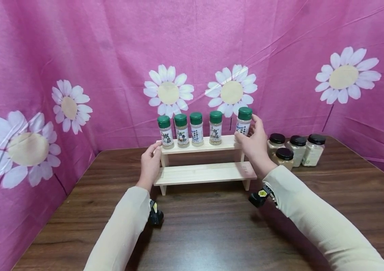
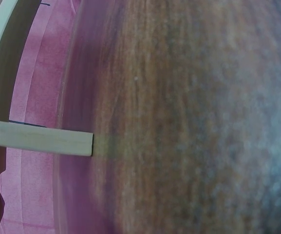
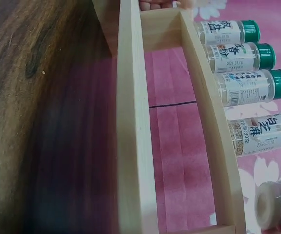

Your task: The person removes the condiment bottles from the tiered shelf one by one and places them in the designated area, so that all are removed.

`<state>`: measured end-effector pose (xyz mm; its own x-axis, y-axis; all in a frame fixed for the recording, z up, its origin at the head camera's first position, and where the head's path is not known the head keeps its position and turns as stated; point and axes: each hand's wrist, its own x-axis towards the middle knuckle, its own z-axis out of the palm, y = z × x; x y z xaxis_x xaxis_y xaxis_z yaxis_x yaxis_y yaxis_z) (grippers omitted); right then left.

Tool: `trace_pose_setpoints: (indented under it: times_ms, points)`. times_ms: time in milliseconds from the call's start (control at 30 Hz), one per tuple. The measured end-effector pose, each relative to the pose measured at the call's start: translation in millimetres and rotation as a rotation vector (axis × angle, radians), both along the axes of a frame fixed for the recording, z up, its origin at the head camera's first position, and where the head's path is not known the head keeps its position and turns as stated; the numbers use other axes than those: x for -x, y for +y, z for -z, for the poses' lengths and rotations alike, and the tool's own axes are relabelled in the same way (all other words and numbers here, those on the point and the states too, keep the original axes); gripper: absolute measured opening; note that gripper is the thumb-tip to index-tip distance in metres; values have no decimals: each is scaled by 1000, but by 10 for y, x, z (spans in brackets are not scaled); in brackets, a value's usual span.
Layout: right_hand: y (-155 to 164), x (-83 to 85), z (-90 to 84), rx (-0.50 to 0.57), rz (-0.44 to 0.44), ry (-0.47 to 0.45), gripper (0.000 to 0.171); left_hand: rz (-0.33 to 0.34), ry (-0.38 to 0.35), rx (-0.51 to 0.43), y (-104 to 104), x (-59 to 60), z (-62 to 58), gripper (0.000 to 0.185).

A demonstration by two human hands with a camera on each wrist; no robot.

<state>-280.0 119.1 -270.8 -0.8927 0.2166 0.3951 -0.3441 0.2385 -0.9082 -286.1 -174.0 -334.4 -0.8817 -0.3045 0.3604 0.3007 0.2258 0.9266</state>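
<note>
— Green-capped bottle (image 1: 244, 121) in the right hand (image 1: 253, 145), fingers curled round it, at the right end of the rack's (image 1: 205, 174) top shelf, just off the board.
— And the left hand (image 1: 150, 162)?
— Fingers bracing the rack's left end. I'd lower the bottle upright, apart from its four neighbours (image 1: 189, 130), not knocking the jars (image 1: 295, 148) on the tabletop (image 1: 212, 233).

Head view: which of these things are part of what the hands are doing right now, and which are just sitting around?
In hand:
- fifth green-capped bottle, gripped by the right hand at the top shelf's right end
- wooden rack, its left end touched by the left hand
- four green-capped bottles standing on the top shelf

Lying about:
- four black-lidded jars on the table, right of the rack
</note>
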Motion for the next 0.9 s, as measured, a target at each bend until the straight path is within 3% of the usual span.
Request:
trace_pose_setpoints:
  times_ms: [567, 900]
  points:
    - [267, -122, 83, 40, 53, 312, 65, -12, -2, 17, -13, -7, 12, 29]
    - [470, -195, 91, 168, 62, 366, 64, -8, -7, 17, -10, 6, 19, 29]
